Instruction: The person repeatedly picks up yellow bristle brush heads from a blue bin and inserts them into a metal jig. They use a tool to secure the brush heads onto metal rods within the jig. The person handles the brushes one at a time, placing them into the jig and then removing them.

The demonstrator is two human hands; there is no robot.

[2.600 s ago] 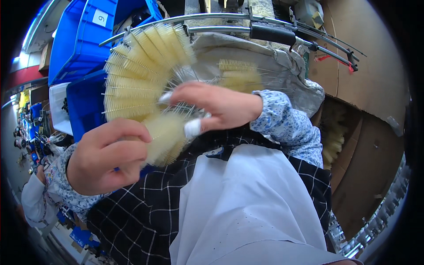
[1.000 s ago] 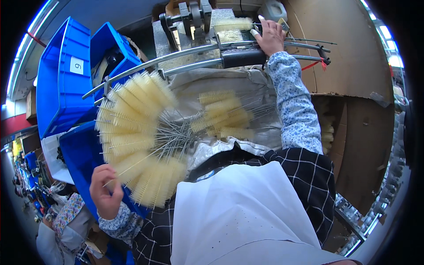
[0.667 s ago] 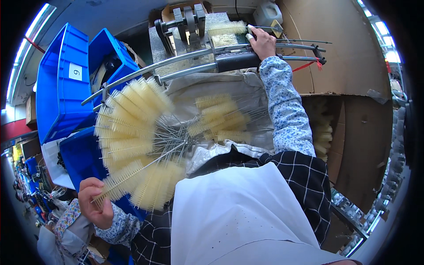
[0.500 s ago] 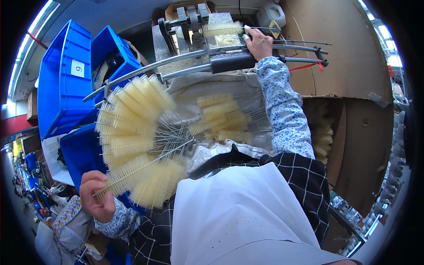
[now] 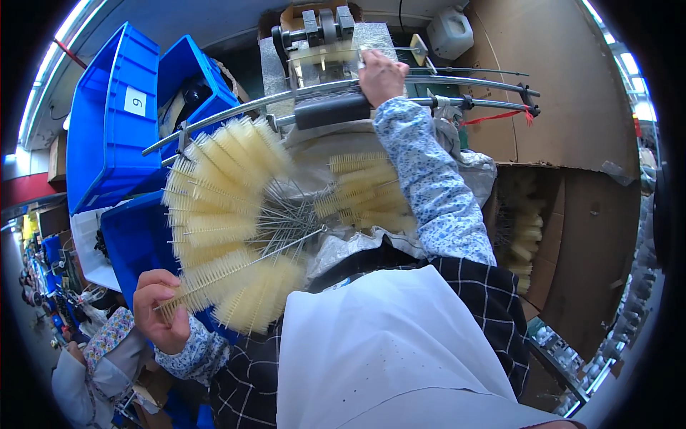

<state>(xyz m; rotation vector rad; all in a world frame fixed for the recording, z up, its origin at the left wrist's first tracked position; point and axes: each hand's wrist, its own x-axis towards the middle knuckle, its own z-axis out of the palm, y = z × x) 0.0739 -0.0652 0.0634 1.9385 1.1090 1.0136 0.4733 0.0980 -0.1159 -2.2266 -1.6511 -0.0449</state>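
Note:
My left hand [image 5: 163, 312] is closed at the lower left, pinching the tip of a twisted-wire bottle brush [image 5: 214, 280] with pale yellow bristles. The brush's wire stem points toward the middle of a fanned pile of similar brushes [image 5: 214, 204]. At the top, my right hand [image 5: 384, 77] is closed over the sliding part of a rail machine, beside a black sleeve [image 5: 332, 107]. What its fingers grip is hidden. Just left of those fingers another bottle brush [image 5: 323, 55] lies before the machine's wheel [image 5: 327, 27]; its bristles look blurred. Its wire runs to a yellowish plate [image 5: 419, 50].
Two metal rails [image 5: 236, 114] cross above the pile. Blue bins [image 5: 107, 136] stand at the left, a white jug [image 5: 450, 33] at the back. A cardboard box [image 5: 593, 236] with more brushes [image 5: 525, 239] is at the right. Another person [image 5: 107, 357] sits at lower left.
My right hand has moved left along the rails; the black sleeve, the plate and the brush by the wheel have shifted left with it. The left hand still pinches its brush. The view has shifted slightly.

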